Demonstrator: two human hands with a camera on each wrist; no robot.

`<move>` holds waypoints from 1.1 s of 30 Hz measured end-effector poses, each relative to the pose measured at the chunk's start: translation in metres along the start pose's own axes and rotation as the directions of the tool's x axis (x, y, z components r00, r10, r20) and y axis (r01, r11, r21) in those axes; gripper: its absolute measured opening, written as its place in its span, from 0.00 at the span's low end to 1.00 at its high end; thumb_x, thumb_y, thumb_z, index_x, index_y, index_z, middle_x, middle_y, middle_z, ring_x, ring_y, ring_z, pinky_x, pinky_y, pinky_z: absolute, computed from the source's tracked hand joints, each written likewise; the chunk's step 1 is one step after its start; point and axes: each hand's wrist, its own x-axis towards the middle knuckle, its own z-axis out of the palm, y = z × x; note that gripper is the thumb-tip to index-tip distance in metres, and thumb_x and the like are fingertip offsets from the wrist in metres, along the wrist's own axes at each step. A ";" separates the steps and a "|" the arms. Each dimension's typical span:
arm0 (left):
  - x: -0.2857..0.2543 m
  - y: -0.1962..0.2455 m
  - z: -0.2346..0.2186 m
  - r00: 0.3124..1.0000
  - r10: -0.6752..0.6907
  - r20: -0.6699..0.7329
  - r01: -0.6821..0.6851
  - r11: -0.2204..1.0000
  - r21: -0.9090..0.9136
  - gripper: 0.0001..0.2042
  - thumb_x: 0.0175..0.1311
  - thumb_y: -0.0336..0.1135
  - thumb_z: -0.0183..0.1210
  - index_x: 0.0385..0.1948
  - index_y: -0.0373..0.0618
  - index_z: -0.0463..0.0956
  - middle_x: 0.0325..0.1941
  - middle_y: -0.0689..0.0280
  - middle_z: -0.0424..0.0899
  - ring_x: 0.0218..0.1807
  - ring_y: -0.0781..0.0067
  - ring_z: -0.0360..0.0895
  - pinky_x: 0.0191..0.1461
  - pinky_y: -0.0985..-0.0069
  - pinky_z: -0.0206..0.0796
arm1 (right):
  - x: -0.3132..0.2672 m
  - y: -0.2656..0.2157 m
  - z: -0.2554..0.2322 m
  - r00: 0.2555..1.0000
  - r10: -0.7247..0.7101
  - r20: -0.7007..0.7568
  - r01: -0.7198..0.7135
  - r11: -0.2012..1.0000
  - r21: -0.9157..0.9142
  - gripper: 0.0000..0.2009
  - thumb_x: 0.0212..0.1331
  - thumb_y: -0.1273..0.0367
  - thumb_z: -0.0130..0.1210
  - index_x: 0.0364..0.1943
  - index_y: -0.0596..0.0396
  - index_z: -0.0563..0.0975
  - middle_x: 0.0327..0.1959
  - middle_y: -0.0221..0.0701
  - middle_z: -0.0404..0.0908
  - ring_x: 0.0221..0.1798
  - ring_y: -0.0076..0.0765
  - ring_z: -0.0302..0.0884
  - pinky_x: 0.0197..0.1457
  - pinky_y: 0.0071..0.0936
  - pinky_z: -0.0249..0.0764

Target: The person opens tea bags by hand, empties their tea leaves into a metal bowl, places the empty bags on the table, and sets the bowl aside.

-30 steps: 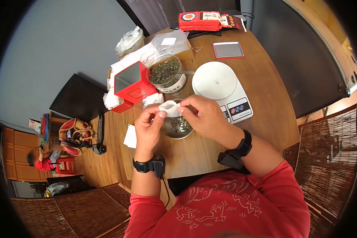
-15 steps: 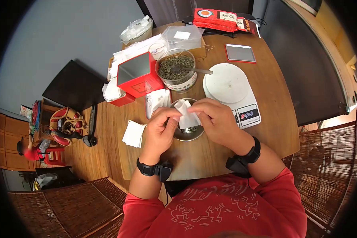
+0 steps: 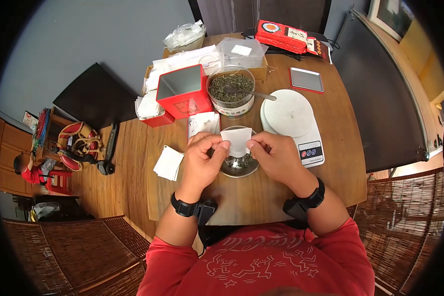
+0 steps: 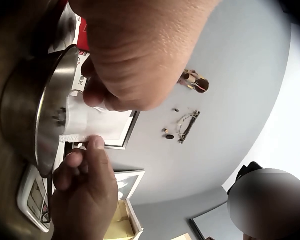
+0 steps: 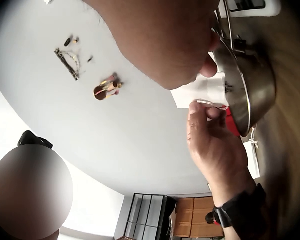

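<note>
On my feed, the left hand (image 3: 202, 157) and right hand (image 3: 281, 154), fingers curled in, pinch opposite edges of a small white square pouch (image 3: 237, 140) above a round, shiny steel bowl (image 3: 236, 172). Left of the bowl I see stacked white squares (image 3: 168, 164); right, a white plastic scale (image 3: 292, 118); beyond, a clear round leaf-filled jar (image 3: 231, 109) and open red box (image 3: 183, 101).

Two hands total: one left hand (image 3: 202, 159), one right hand (image 3: 279, 159). Two black wristbands (image 3: 184, 207) too. Then it's just one metal bowl (image 3: 237, 172), one kitchen scale (image 3: 295, 121), one clear tub (image 3: 231, 110), one spoon (image 3: 256, 93) and one tall red tin (image 3: 185, 105). Single white pouch (image 3: 237, 140), plus one white pile (image 3: 168, 164), too overlapped to count tbh.
</note>
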 end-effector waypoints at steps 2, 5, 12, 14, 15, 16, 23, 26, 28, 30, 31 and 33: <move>0.000 0.000 0.000 1.000 -0.023 -0.005 0.023 1.000 -0.018 0.03 0.67 0.30 0.67 0.36 0.43 0.87 0.24 0.71 0.86 0.35 0.69 0.80 0.53 0.67 0.67 | 0.000 -0.001 -0.001 1.000 -0.004 -0.005 0.003 1.000 -0.028 0.08 0.67 0.66 0.65 0.41 0.57 0.86 0.26 0.37 0.87 0.24 0.38 0.84 0.31 0.33 0.78; 0.000 -0.001 0.000 1.000 -0.006 -0.022 0.007 0.999 0.032 0.04 0.68 0.31 0.67 0.35 0.42 0.86 0.23 0.70 0.86 0.36 0.69 0.80 0.54 0.67 0.67 | -0.001 -0.001 0.001 0.992 -0.090 -0.086 0.091 0.996 0.015 0.08 0.67 0.68 0.65 0.43 0.57 0.84 0.27 0.38 0.87 0.25 0.38 0.86 0.31 0.33 0.78; 0.000 0.003 -0.004 0.999 -0.039 0.030 0.041 0.997 -0.059 0.06 0.70 0.32 0.65 0.37 0.40 0.86 0.29 0.65 0.88 0.37 0.66 0.80 0.57 0.67 0.66 | -0.004 0.001 0.003 0.979 -0.163 -0.125 0.167 0.985 0.029 0.07 0.67 0.71 0.63 0.45 0.56 0.83 0.28 0.37 0.87 0.26 0.38 0.86 0.32 0.32 0.79; 0.001 -0.001 -0.007 0.999 0.028 0.034 -0.026 0.996 -0.083 0.07 0.70 0.33 0.65 0.39 0.39 0.85 0.32 0.63 0.88 0.38 0.65 0.80 0.59 0.66 0.66 | -0.004 -0.003 0.000 0.976 -0.200 -0.091 0.199 0.980 -0.021 0.06 0.66 0.72 0.63 0.45 0.55 0.83 0.31 0.36 0.87 0.27 0.37 0.85 0.33 0.31 0.79; 0.002 -0.007 -0.007 0.996 0.078 0.034 -0.074 0.991 -0.110 0.07 0.74 0.33 0.63 0.41 0.39 0.85 0.37 0.65 0.88 0.39 0.71 0.79 0.57 0.69 0.66 | -0.004 -0.004 0.000 0.975 -0.206 -0.083 0.206 0.979 -0.015 0.06 0.66 0.72 0.63 0.45 0.55 0.83 0.31 0.36 0.87 0.27 0.37 0.85 0.33 0.31 0.79; 0.001 -0.010 -0.011 0.992 0.125 0.032 -0.120 0.984 -0.134 0.08 0.77 0.34 0.60 0.42 0.40 0.85 0.41 0.66 0.88 0.40 0.77 0.79 0.56 0.73 0.66 | -0.004 -0.004 0.000 0.958 -0.274 -0.083 0.272 0.962 -0.026 0.06 0.66 0.73 0.63 0.45 0.55 0.83 0.33 0.36 0.87 0.27 0.36 0.84 0.33 0.31 0.79; -0.013 0.008 -0.076 0.962 -0.148 -0.229 0.117 0.983 -0.142 0.08 0.72 0.24 0.64 0.50 0.40 0.81 0.41 0.73 0.85 0.43 0.85 0.78 0.49 0.82 0.70 | -0.005 -0.009 0.002 0.961 -0.253 -0.114 0.251 0.968 -0.028 0.08 0.65 0.76 0.61 0.46 0.54 0.82 0.38 0.34 0.86 0.28 0.32 0.83 0.33 0.29 0.79; -0.029 0.004 -0.128 0.922 -0.349 -0.167 0.365 0.927 0.082 0.18 0.71 0.23 0.63 0.61 0.38 0.75 0.40 0.69 0.85 0.42 0.80 0.80 0.50 0.80 0.71 | -0.005 -0.007 0.003 0.957 -0.263 -0.125 0.264 0.964 -0.008 0.07 0.65 0.76 0.61 0.46 0.54 0.82 0.38 0.34 0.86 0.28 0.31 0.82 0.33 0.28 0.79; -0.037 -0.009 -0.137 0.908 -0.387 -0.158 0.412 0.893 0.180 0.19 0.71 0.24 0.63 0.62 0.37 0.74 0.40 0.69 0.85 0.42 0.79 0.80 0.51 0.79 0.71 | -0.006 -0.007 0.005 0.952 -0.278 -0.130 0.277 0.960 -0.023 0.07 0.66 0.76 0.61 0.45 0.55 0.82 0.38 0.34 0.87 0.28 0.31 0.82 0.32 0.28 0.78; -0.042 -0.014 -0.139 0.868 -0.481 -0.121 0.492 0.802 0.339 0.25 0.70 0.30 0.66 0.66 0.34 0.72 0.47 0.60 0.87 0.48 0.69 0.83 0.55 0.72 0.73 | -0.008 -0.009 0.008 0.949 -0.286 -0.132 0.286 0.958 -0.017 0.07 0.66 0.76 0.61 0.45 0.55 0.82 0.37 0.34 0.87 0.28 0.31 0.82 0.32 0.28 0.78; -0.046 -0.021 -0.136 0.869 -0.479 -0.123 0.490 0.803 0.340 0.25 0.70 0.30 0.66 0.66 0.34 0.72 0.47 0.60 0.87 0.48 0.69 0.83 0.55 0.72 0.73 | -0.008 -0.010 0.007 0.946 -0.295 -0.134 0.295 0.955 -0.020 0.07 0.66 0.76 0.61 0.45 0.55 0.82 0.37 0.34 0.87 0.28 0.31 0.82 0.32 0.28 0.78; -0.053 -0.032 -0.125 0.960 -0.237 -0.150 0.278 0.736 0.617 0.32 0.66 0.38 0.70 0.69 0.33 0.70 0.58 0.51 0.85 0.58 0.56 0.83 0.63 0.63 0.73 | -0.006 -0.007 0.008 0.943 -0.301 -0.142 0.300 0.954 -0.025 0.07 0.66 0.75 0.61 0.45 0.55 0.82 0.37 0.34 0.87 0.28 0.30 0.82 0.32 0.28 0.77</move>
